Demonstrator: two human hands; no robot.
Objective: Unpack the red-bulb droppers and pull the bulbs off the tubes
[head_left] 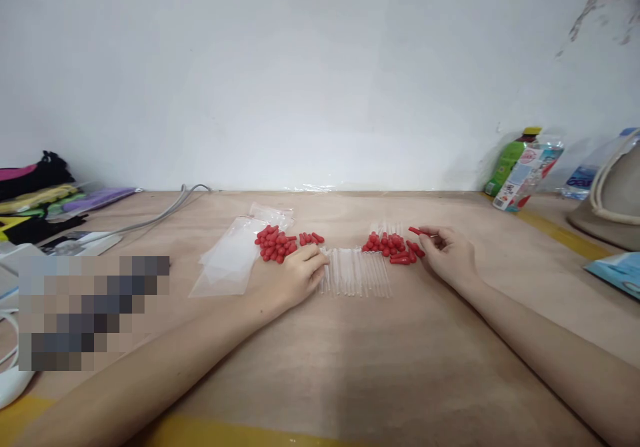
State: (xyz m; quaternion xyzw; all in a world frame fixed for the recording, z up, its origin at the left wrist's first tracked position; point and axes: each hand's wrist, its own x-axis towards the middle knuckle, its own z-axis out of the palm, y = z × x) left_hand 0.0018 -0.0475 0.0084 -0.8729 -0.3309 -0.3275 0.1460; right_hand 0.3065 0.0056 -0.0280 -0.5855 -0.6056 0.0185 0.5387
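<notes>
In the middle of the table lies a row of thin clear tubes (355,273), side by side. My left hand (300,275) rests at the row's left end, fingers curled in around the nearest tubes; what lies between the fingertips is hidden. Between the thumb and fingers of my right hand (447,250) is a red rubber bulb (415,231), pinched just above the table. Left of the tubes sits a pile of red rubber bulbs (275,243). Another red pile (384,243) lies behind the row's right end, beside my right hand, with more clear tubes (385,227) behind it.
Clear plastic bags (225,260) lie flat left of the piles. A grey cable (165,213) runs across the left side near packaged items (100,198). At the back right stand a green bottle (507,163), a carton (523,177) and a beige bag (617,187). A blue packet (617,273) lies at the right edge.
</notes>
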